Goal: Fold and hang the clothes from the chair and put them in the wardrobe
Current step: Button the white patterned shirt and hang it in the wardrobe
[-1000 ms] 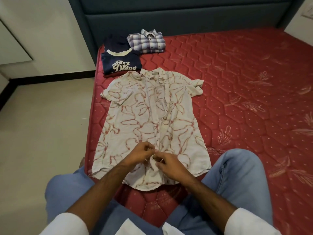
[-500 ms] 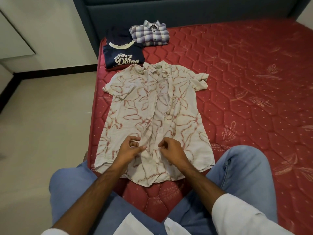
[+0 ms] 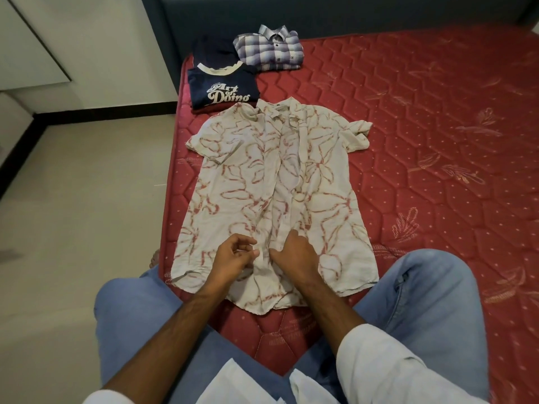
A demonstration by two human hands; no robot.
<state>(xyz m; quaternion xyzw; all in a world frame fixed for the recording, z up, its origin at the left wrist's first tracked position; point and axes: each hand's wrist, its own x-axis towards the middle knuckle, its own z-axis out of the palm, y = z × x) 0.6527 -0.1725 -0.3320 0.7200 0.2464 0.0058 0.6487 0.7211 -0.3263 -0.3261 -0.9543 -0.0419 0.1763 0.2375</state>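
A white short-sleeved shirt with a red flower print lies face up and spread flat on the red mattress, collar away from me. Both my hands are on its lower front, at the button strip. My left hand has its fingers curled, and its thumb and fingertips pinch the left edge of the strip. My right hand lies knuckles up with its fingers curled onto the right edge; its fingertips are hidden under the hand.
A folded navy T-shirt with white lettering, a dark folded garment and a folded plaid shirt lie near the blue headboard. My knees in blue jeans flank the mattress corner. Beige floor lies to the left.
Both hands left the shirt's bottom hem area, parted, and moved a little higher up the button strip, then came close together again.
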